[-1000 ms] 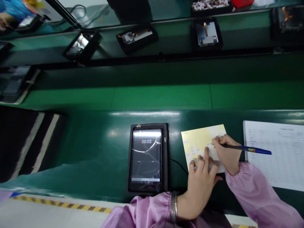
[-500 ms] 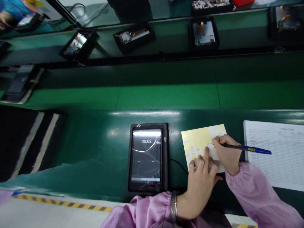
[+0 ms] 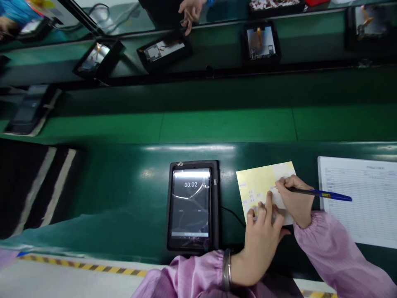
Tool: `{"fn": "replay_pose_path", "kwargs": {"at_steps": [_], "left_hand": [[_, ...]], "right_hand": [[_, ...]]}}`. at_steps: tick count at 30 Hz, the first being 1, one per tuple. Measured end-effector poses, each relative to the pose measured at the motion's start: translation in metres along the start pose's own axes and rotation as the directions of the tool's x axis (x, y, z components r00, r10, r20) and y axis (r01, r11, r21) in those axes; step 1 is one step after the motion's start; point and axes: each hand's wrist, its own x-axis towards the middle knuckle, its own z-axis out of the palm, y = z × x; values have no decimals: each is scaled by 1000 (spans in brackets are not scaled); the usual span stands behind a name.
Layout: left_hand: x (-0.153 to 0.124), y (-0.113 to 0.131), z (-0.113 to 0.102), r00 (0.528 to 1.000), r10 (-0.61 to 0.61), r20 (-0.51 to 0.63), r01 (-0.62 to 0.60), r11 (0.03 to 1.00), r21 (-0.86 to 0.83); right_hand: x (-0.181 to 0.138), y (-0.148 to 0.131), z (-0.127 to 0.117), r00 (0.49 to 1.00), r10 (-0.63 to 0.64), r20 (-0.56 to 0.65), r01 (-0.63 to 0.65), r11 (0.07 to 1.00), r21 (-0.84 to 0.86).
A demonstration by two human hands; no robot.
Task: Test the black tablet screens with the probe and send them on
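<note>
My right hand (image 3: 296,198) is closed around a blue-capped pen (image 3: 331,195), its tip on a pale yellow sheet of paper (image 3: 257,177). Small blue marks or stickers with writing are scattered over the sheet. My left hand (image 3: 262,236) lies on the sheet's lower part, fingers spread and pressing it to the green table. Left of the sheet, a tablet (image 3: 190,207) in a black frame shows 00:02, and a thin cable runs from its side. To the right, a stack of white printed forms (image 3: 362,198) lies partly behind my right sleeve.
Across the far belt (image 3: 217,49) sit several black trays holding opened devices, one at the middle (image 3: 261,43). A co-worker's hand (image 3: 190,12) reaches over the back edge. A black padded mat (image 3: 31,186) with white stripes lies at left.
A co-worker's hand has come into view at the top. The trays on the belt have shifted slightly left. My hands and the pen have barely moved.
</note>
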Motion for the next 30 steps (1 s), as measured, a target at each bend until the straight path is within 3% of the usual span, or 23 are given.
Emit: {"fn": "replay_pose_path", "kwargs": {"at_steps": [30], "left_hand": [[0, 0, 1, 1000, -6, -8, 6, 999, -33]], "right_hand": [[1, -4, -1, 1000, -6, -16, 6, 1000, 4]]}}
